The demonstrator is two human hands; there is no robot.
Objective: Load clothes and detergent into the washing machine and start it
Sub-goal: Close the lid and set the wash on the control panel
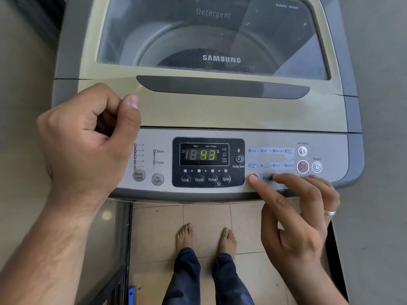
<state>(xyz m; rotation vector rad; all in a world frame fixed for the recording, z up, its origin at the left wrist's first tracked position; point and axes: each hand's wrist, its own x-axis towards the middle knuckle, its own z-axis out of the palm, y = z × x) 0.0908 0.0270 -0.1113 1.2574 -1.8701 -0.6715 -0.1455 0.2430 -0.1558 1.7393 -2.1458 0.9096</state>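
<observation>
Washing machine (220, 111) fills the upper part of the view, its glass lid (211, 36) closed, with the drum visible under it. On the control panel (259, 186) the display (203, 154) shows 18:43 and a small green light glows above the word Wash. Right hand (297, 219) puts its index fingertip on the red round button (253, 176) beside the display; the other fingers are loosely curled and grasp nothing. Left hand (88, 137) is loosely clenched above the panel's left end and holds nothing. Bare feet (207, 238) stand on the tiled floor (154, 234) below.
</observation>
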